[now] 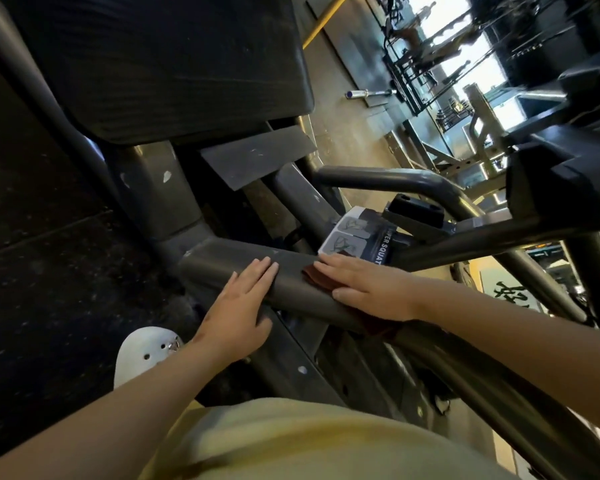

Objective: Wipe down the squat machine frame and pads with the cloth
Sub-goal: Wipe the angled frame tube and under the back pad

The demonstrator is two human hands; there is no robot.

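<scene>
While left hand (238, 317) lies flat on frame tube (291, 289), right hand (368, 285) presses cloth (313, 276), fingers (329, 266) straight.

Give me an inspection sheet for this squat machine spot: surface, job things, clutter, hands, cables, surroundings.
Surface: thick grey steel frame tube; paint chips on neighbouring frame parts.
Job's things: dark red-brown cloth lying on the tube; large black textured pad above.
Clutter: nothing seen.
Hands: left hand flat on the tube, holding nothing; right hand presses the cloth down with straight fingers.
Cables: nothing seen.
Surroundings: dark speckled rubber floor; chrome barbell lying on the far floor; racks by bright windows.
</scene>
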